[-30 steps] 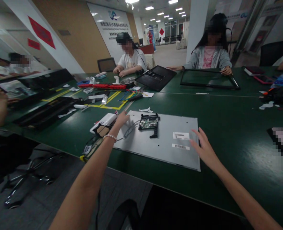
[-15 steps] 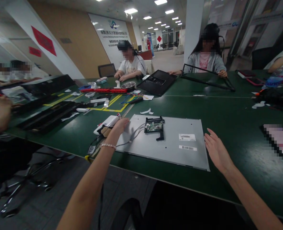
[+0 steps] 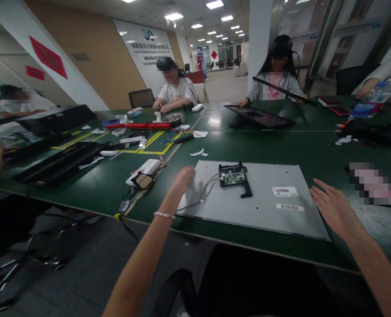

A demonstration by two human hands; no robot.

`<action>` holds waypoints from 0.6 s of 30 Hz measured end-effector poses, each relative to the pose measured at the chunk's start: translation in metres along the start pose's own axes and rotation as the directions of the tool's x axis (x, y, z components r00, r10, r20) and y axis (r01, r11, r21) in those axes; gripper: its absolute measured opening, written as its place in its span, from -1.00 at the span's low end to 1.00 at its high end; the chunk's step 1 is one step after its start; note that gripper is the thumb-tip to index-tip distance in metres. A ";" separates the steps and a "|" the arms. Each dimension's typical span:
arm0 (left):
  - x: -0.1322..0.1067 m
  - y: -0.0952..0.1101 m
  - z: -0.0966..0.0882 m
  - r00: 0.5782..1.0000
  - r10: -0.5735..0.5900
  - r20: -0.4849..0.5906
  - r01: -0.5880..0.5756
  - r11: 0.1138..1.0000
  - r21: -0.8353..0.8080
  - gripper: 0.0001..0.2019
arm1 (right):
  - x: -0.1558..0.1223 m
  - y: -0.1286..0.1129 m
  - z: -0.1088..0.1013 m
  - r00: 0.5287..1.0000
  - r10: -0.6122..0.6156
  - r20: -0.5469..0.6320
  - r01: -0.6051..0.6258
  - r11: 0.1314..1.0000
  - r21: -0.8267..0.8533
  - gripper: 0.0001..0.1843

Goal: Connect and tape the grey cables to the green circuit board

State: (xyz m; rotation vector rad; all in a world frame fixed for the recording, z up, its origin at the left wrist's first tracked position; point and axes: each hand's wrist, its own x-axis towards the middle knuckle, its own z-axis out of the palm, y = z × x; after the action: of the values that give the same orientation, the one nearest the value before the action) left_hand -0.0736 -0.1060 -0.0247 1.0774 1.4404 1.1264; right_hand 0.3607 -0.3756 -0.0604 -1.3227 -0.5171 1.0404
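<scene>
A grey metal panel (image 3: 248, 207) lies flat on the green table (image 3: 307, 149) in front of me. A small green circuit board in a black bracket (image 3: 234, 177) sits on its upper middle, with grey wires (image 3: 206, 188) trailing left. My left hand (image 3: 182, 179) rests at the panel's left edge, fingers bent over it; what they grip, if anything, is hidden. My right hand (image 3: 332, 207) hovers open at the panel's right edge, fingers spread. Two white labels (image 3: 285, 192) are stuck on the panel's right part.
A white device with a tan pad (image 3: 143, 171) lies left of the panel, a cable hanging off the table edge. Black frames (image 3: 59, 160), yellow tape lines and small tools crowd the far left. Two people sit across the table; one holds a black frame (image 3: 283, 91) above a dark screen (image 3: 258, 116).
My view has shifted left, so the panel sits further right in the picture. My right hand moved from over the panel to its right edge. The person opposite lifted the black frame.
</scene>
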 end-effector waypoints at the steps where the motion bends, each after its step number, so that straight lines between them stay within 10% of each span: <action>1: -0.004 -0.001 0.005 1.000 -0.017 0.006 0.018 1.000 -0.008 -0.79 | 0.000 -0.001 -0.006 1.000 -0.003 -0.006 0.002 1.000 0.000 -0.32; 18: -0.077 0.000 0.066 0.995 -0.012 0.098 0.015 0.999 -0.028 -0.65 | 0.012 -0.011 -0.068 0.983 -0.082 -0.162 0.061 0.989 -0.134 -0.33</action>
State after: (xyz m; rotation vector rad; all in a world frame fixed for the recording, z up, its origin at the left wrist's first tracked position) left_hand 0.0022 -0.1733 -0.0176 1.0865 1.3490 1.0666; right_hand 0.4257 -0.4004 -0.0680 -1.4804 -0.5075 0.8391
